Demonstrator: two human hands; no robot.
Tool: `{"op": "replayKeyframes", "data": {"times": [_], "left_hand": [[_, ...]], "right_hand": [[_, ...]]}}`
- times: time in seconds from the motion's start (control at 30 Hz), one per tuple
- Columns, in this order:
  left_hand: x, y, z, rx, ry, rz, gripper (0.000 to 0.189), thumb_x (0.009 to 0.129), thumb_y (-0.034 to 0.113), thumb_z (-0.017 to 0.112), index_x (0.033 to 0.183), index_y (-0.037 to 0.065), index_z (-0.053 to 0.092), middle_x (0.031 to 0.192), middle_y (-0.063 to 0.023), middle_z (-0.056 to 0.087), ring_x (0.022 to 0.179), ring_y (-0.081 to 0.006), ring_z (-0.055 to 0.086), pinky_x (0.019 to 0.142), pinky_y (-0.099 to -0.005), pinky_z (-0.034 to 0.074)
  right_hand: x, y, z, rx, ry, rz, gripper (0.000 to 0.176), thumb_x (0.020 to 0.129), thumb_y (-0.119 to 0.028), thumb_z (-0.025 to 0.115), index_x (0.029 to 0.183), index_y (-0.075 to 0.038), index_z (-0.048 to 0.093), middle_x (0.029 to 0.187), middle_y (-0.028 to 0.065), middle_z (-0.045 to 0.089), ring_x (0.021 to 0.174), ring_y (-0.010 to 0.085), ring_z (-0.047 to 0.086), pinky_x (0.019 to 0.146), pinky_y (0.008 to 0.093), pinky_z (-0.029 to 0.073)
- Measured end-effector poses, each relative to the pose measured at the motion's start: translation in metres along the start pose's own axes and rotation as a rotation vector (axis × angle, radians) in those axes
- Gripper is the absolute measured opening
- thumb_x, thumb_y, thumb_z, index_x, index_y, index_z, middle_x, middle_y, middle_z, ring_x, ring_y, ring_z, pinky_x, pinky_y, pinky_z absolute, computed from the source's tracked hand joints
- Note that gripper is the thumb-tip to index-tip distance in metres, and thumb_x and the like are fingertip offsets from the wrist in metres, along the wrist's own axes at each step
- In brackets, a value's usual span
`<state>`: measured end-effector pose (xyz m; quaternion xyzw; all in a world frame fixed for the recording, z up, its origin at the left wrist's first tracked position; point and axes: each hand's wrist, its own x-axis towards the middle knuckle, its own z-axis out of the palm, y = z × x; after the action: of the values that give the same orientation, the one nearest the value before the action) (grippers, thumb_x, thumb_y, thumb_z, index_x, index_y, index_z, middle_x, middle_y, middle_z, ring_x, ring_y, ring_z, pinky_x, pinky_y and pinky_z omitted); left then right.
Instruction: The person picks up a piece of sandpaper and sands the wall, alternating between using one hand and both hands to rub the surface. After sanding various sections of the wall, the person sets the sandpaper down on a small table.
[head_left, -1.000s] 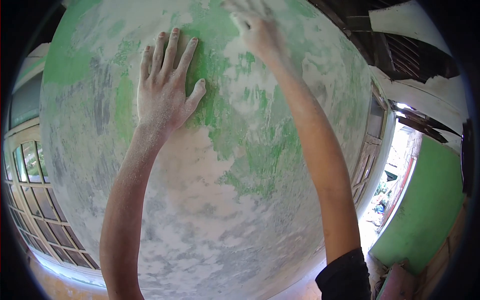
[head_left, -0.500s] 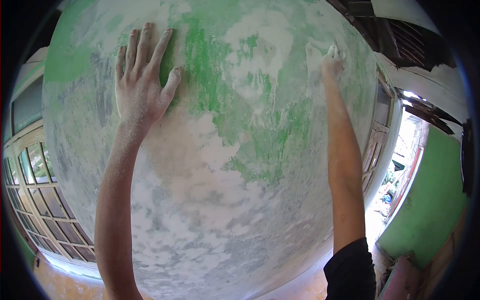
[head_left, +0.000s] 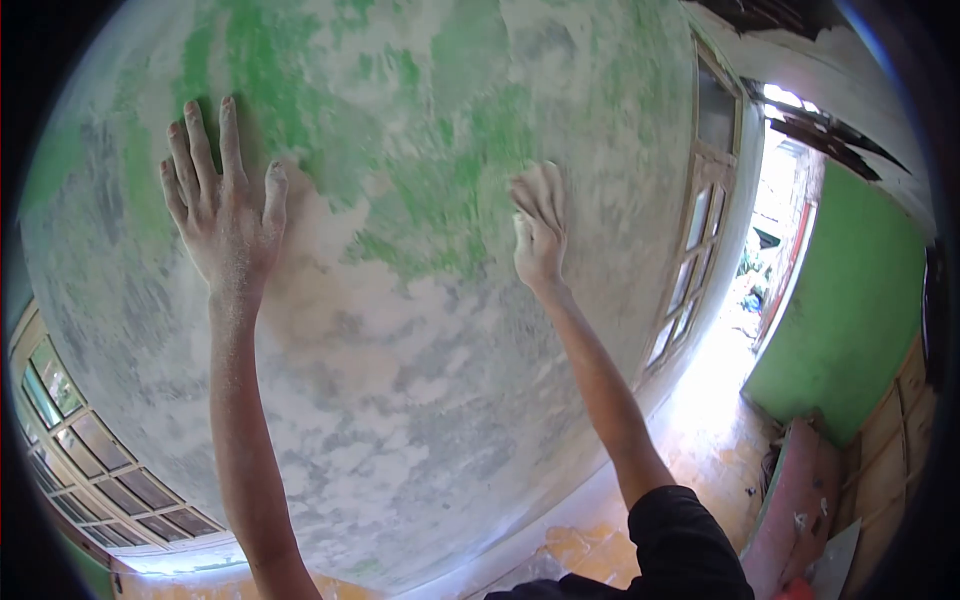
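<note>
A wall [head_left: 400, 400] with patchy green, white and grey paint fills the view in front of me. My left hand [head_left: 225, 205] lies against it on the left, fingers spread and holding nothing. White dust coats that hand and its wrist. Toward the upper middle, my right hand [head_left: 541, 225] presses on the wall with its fingers bent and close together. It is dusty too, and whatever lies under its fingers is hidden. Green paint patches [head_left: 440, 195] lie between the two hands.
On the left is a wood-framed lattice window [head_left: 100, 450]. A similar framed window [head_left: 695, 230] and a bright doorway [head_left: 775, 240] stand on the right. Beyond is a green panel [head_left: 850, 300], with a pinkish board [head_left: 800, 500] leaning low. The floor [head_left: 600, 550] is stained orange.
My right hand has come down and left along the wall from the upper right. The view has shifted right and down; my left hand stays spread on the wall.
</note>
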<state>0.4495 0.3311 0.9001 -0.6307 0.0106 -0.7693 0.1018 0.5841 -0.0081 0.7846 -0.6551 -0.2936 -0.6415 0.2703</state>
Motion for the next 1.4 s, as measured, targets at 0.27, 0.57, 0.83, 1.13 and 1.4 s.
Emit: {"op": "replayKeyframes", "data": {"times": [0.27,0.57,0.83,1.13,1.4], "left_hand": [[-0.085,0.039,-0.012,-0.002,-0.088,-0.001,0.071,0.102,0.057,0.03,0.16,0.018,0.026,0.166,-0.0135,0.021,0.153,-0.035,0.019,0.122,-0.053,0.017],[-0.13,0.069,-0.022,-0.03,-0.172,-0.013,0.075,0.103,0.059,0.024,0.16,0.01,0.025,0.165,-0.0207,0.019,0.153,-0.0387,0.017,0.122,-0.053,0.016],[-0.145,0.086,-0.03,-0.02,-0.277,0.014,0.072,0.1,0.051,0.034,0.159,0.009,0.027,0.165,-0.0229,0.019,0.153,-0.0392,0.016,0.123,-0.0538,0.014],[-0.159,0.075,-0.043,-0.004,-0.374,0.029,0.073,0.101,0.052,0.032,0.159,0.008,0.028,0.165,-0.0202,0.022,0.153,-0.0389,0.018,0.123,-0.0539,0.014],[-0.168,0.073,-0.046,-0.05,-0.363,0.018,0.07,0.1,0.049,0.038,0.158,0.012,0.031,0.165,-0.0168,0.022,0.153,-0.0375,0.018,0.124,-0.0532,0.015]], "right_hand": [[-0.307,0.021,0.021,-0.162,0.337,0.715,0.041,0.105,-0.015,0.044,0.139,0.006,0.054,0.152,0.0206,0.047,0.148,0.0388,0.031,0.121,0.0467,0.024],[-0.443,-0.028,-0.051,-0.042,0.066,1.484,0.041,0.104,-0.013,0.044,0.142,-0.002,0.054,0.15,0.0138,0.051,0.142,0.0267,0.044,0.116,0.0361,0.036],[-0.209,-0.063,-0.023,0.07,-0.262,0.088,0.041,0.094,-0.015,0.063,0.135,-0.021,0.063,0.151,0.0039,0.051,0.145,0.0316,0.04,0.123,0.0472,0.026],[-0.079,0.01,0.003,0.241,0.184,0.214,0.029,0.086,-0.008,0.071,0.114,-0.004,0.071,0.12,0.0157,0.068,0.122,0.0316,0.059,0.108,0.0437,0.042],[-0.034,-0.051,0.0,0.015,-0.101,-0.507,0.026,0.091,-0.003,0.062,0.115,-0.003,0.071,0.121,0.0146,0.069,0.117,0.0344,0.06,0.105,0.044,0.043]]}}
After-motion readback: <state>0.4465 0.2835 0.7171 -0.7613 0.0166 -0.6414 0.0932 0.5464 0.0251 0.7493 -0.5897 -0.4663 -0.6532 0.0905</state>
